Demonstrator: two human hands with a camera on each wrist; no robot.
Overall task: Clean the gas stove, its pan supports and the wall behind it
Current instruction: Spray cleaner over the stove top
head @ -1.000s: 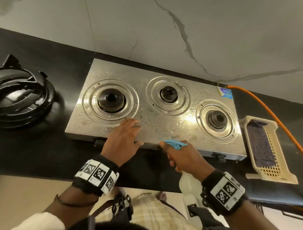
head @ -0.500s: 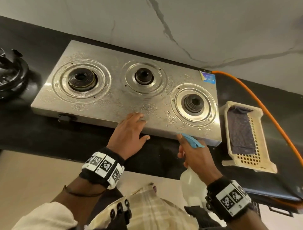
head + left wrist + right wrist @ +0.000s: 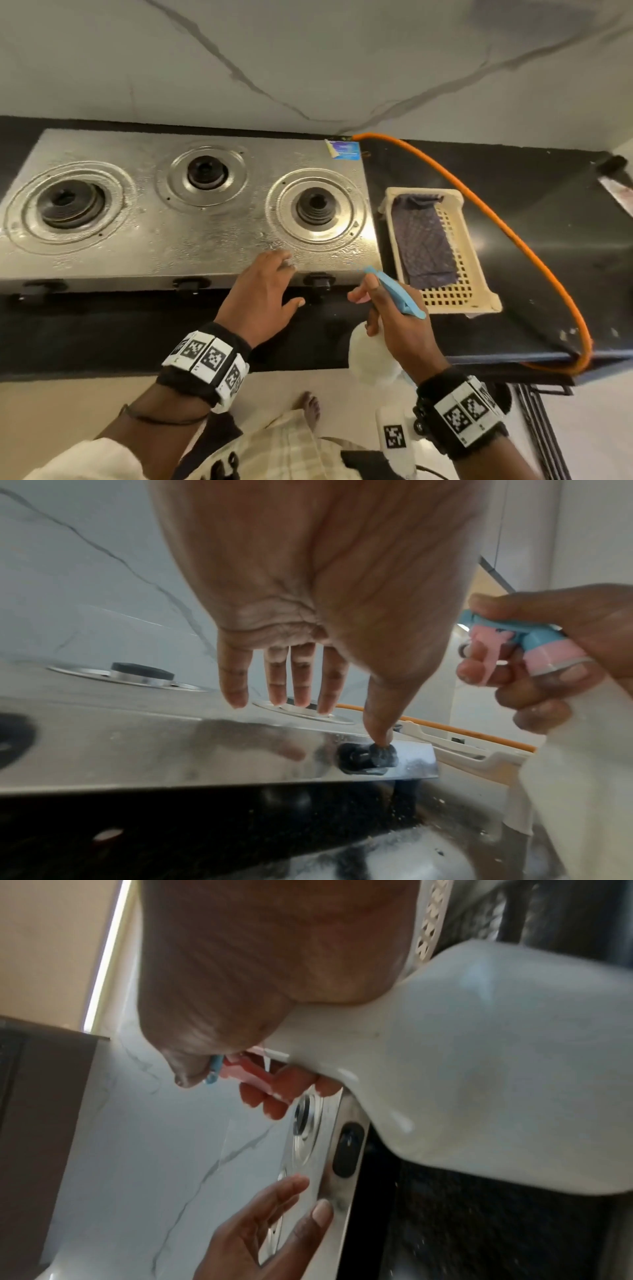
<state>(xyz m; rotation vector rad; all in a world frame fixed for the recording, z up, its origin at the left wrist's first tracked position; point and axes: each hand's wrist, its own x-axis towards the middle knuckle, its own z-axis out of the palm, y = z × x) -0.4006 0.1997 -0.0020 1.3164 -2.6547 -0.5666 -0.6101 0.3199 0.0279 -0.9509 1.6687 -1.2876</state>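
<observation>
A steel three-burner gas stove (image 3: 171,240) lies wet on a black counter, its pan supports off. The marble wall (image 3: 308,61) rises behind it. My left hand (image 3: 263,291) hovers open over the stove's front edge, near the right burner (image 3: 317,207); in the left wrist view its fingers (image 3: 294,680) are straight and its thumb sits just above the right knob (image 3: 373,756). My right hand (image 3: 394,315) grips a white spray bottle (image 3: 479,1056) with a blue and pink head (image 3: 507,639), fingers curled on the trigger, nozzle pointing at the stove's right front corner.
A cream plastic basket (image 3: 479,291) holding a dark cloth (image 3: 423,240) stands right of the stove. An orange gas hose (image 3: 513,240) arcs from the stove's back corner round the basket to the counter's front edge. The counter ends at right.
My view has swung right, so the pan supports at the left have left the frame. Both hands have moved right along the stove's front edge, towards the right knob. The bottle stays gripped.
</observation>
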